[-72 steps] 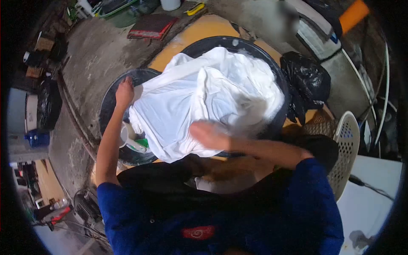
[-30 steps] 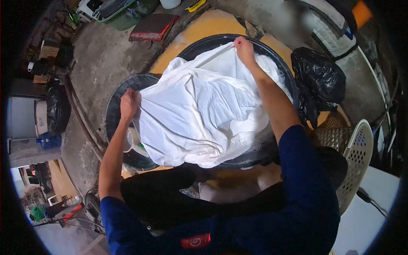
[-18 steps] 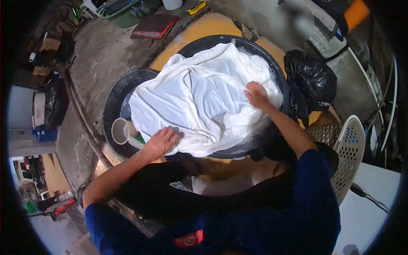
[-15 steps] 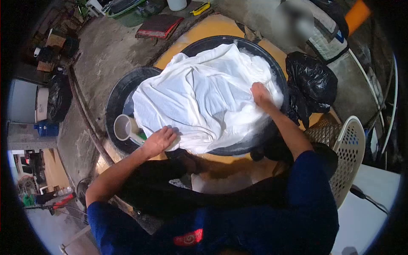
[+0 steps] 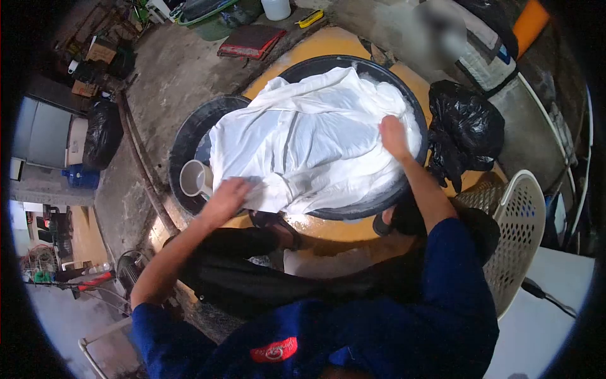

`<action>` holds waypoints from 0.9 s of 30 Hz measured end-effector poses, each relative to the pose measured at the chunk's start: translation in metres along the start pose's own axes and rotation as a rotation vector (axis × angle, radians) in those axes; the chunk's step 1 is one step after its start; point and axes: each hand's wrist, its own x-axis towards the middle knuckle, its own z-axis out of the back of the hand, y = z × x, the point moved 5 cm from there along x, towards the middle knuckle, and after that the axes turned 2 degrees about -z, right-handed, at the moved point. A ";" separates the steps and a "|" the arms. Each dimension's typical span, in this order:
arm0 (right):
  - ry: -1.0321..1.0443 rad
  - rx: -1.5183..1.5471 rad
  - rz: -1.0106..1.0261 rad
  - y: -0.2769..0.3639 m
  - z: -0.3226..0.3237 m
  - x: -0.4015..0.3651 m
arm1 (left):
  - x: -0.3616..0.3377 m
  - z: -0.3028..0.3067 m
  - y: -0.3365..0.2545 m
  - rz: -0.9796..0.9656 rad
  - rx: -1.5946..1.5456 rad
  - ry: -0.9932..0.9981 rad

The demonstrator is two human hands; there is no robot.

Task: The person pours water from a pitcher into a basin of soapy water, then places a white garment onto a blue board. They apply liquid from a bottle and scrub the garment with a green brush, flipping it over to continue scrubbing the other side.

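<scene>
The white sheet point(image 5: 315, 148) is lying across the big black tub point(image 5: 341, 61) and the smaller tub point(image 5: 188, 134) on the concrete floor point(image 5: 167, 72). The right hand point(image 5: 392, 134) is pressing it open-palmed. The left hand point(image 5: 225, 197), blurred, is touching its edge, and I cannot tell its grip.

Two black basins point(image 5: 184, 134), one white cloth point(image 5: 315, 136), one cup point(image 5: 192, 179), perhaps two black bags point(image 5: 464, 123).

Left hand point(image 5: 226, 197) has left the white cloth's point(image 5: 309, 139) far-left edge for its near edge, beside the uncovered cup point(image 5: 194, 179). Right hand point(image 5: 392, 134) has dropped from the far rim onto the cloth's right side.
</scene>
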 end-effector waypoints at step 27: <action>0.516 0.493 0.611 0.238 -0.016 -0.073 | -0.050 -0.055 0.131 0.595 -0.539 -0.014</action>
